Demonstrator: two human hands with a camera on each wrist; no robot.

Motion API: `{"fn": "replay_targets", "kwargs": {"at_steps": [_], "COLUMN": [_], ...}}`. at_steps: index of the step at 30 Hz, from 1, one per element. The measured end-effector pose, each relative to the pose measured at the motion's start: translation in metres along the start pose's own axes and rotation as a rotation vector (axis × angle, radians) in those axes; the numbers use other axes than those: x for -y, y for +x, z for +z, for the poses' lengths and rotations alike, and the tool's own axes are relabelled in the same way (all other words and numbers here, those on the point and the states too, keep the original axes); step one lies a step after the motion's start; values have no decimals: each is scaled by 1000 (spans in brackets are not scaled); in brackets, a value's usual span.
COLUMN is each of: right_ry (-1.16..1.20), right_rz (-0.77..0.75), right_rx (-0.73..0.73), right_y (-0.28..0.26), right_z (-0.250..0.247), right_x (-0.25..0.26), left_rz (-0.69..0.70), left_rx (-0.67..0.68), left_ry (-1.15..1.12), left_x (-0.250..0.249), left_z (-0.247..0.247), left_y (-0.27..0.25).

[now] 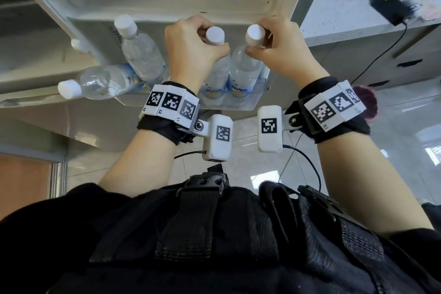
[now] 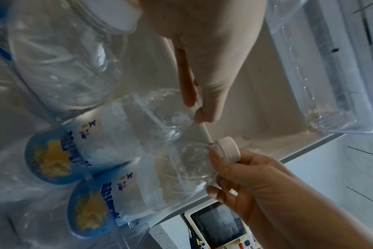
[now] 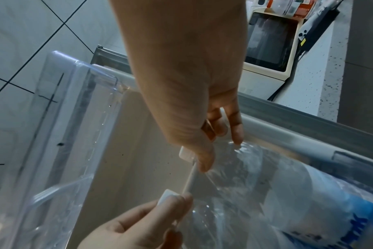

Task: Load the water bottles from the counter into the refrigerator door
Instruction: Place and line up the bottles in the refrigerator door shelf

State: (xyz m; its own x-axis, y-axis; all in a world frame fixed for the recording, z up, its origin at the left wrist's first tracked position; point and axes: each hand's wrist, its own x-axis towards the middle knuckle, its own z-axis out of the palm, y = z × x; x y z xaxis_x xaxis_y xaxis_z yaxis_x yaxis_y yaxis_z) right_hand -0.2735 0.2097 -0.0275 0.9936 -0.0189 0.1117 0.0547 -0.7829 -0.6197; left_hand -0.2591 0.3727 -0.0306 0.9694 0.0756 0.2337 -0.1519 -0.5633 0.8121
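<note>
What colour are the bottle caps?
White; the caps show best in the head view.

- The right hand (image 3: 187, 94) reaches down from the top, its fingers (image 3: 236, 128) curled round the white cap (image 3: 184, 154) of a clear water bottle (image 3: 256, 168).
- Below it, the left hand (image 3: 134, 225) pinches a second white cap (image 3: 167, 196).
- Left of both hands is a clear door bin (image 3: 74, 94).
- Beyond the right hand, a cream microwave (image 3: 270, 47) stands on the speckled worktop (image 3: 328, 70).

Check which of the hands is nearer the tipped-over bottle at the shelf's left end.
Left. The left hand grips a bottle neck just right of the tipped bottle; the right hand holds the next bottle, farther right.
</note>
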Motion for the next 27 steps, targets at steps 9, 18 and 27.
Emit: {"fn": "replay_targets", "kwargs": {"at_steps": [9, 18, 27], "right_ry": [3, 299, 291], "right_rz": [-20, -70, -210], "right_rx": [24, -118, 191], "right_y": [-3, -34, -37], "right_z": [7, 23, 76], "right_x": [2, 13, 66], "left_rz": [-14, -21, -28], "left_rx": [-18, -224, -278], "left_ry": [76, 68, 127], "left_x": [-1, 26, 62], "left_z": [-9, -39, -80], "left_y": [-8, -40, -22]}}
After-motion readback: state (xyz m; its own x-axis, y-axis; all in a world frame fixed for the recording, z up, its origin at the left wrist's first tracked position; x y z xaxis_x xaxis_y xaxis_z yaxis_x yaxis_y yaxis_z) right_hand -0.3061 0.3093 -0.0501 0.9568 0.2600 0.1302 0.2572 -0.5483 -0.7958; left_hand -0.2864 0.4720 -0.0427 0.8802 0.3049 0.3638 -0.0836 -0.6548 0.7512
